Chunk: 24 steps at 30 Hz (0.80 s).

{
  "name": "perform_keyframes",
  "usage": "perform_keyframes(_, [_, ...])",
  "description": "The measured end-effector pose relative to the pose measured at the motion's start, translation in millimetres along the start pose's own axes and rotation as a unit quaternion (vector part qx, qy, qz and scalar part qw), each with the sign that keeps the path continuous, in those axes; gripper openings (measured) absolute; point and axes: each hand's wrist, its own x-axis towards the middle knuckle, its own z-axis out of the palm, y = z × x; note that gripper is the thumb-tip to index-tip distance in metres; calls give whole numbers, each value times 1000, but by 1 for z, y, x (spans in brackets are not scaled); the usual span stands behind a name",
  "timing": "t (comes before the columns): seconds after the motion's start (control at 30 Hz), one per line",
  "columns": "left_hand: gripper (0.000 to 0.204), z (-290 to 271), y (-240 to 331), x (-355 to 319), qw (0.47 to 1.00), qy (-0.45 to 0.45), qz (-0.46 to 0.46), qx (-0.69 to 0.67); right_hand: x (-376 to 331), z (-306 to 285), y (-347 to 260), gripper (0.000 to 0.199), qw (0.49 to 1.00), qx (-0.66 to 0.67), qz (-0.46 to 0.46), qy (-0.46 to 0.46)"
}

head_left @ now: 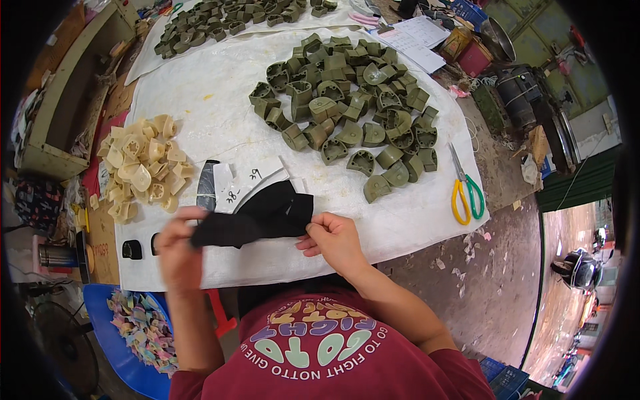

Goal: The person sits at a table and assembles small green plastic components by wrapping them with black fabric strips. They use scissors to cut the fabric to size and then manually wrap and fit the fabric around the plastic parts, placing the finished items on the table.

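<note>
Both my hands hold a black, soft sheet piece (230,230), fabric or thin leather, above the near edge of the white-covered table. My left hand (180,245), slightly blurred, grips its left end with the fingers closed. At its right edge my right hand (333,241) pinches it between thumb and fingers. Right behind it lie more black material (275,200), partly covered, and white paper pattern pieces (257,172) with handwritten marks. A dark curved strip (207,185) lies beside the papers. Close to my left hand is a small black piece (132,249).
Olive-green shoe heels (360,100) are piled at the table's far middle, with another pile (220,23) behind. Cream heels (143,160) sit at left. Scissors (461,193) with yellow and green handles lie at right. A blue basin (100,327) of colourful scraps stands at lower left.
</note>
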Motion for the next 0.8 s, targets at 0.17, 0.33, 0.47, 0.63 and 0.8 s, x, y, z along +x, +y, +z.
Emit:
perform_keyframes(0.17, [59,-59,99,-16,971,14,134,-196,1,2,-3,14,1000,11,6,26])
perform_keyframes(0.33, [43,12,67,-5,997,15,57,-48,-3,-4,-16,27,998,-56,-43,4])
perform_keyframes(0.47, [9,80,-17,9,978,-188,-29,84,-43,-12,-33,21,984,27,-168,-53])
perform_keyframes(0.63, [11,167,-51,24,919,-317,-115,204,-65,-60,-30,15,977,149,-129,86])
perform_keyframes(0.8, [39,205,-112,53,838,-214,142,482,-79,-113,-40,10,947,207,-162,183])
